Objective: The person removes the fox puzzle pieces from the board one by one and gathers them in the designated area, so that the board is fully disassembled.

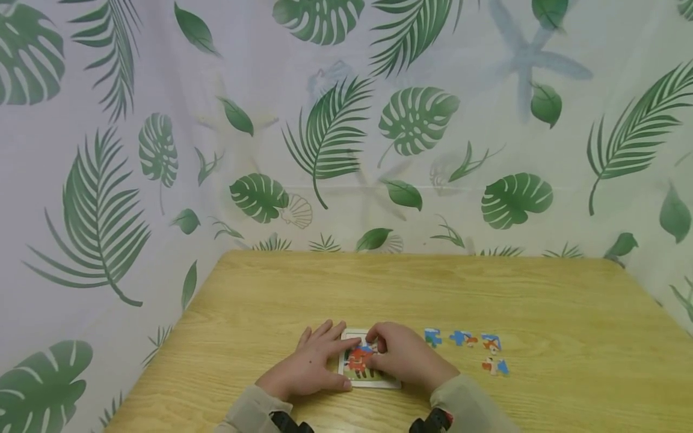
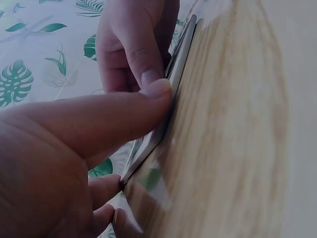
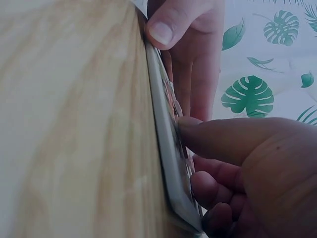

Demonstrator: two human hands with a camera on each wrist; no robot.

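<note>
Puzzle board [image 1: 373, 384] lies on the table [image 1: 325, 288], well short of its far edge; probably light, stiff, best held by its rim. Left hand [image 1: 310, 368] spreads against it; right hand [image 1: 405, 356] curls over it, pinch unclear. Loose pieces [image 1: 492, 343] look thin.

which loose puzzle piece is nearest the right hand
The leftmost loose piece in the head view, blue with some green, just beside the right hand; the other loose pieces lie farther right and show orange-red patches.
</note>
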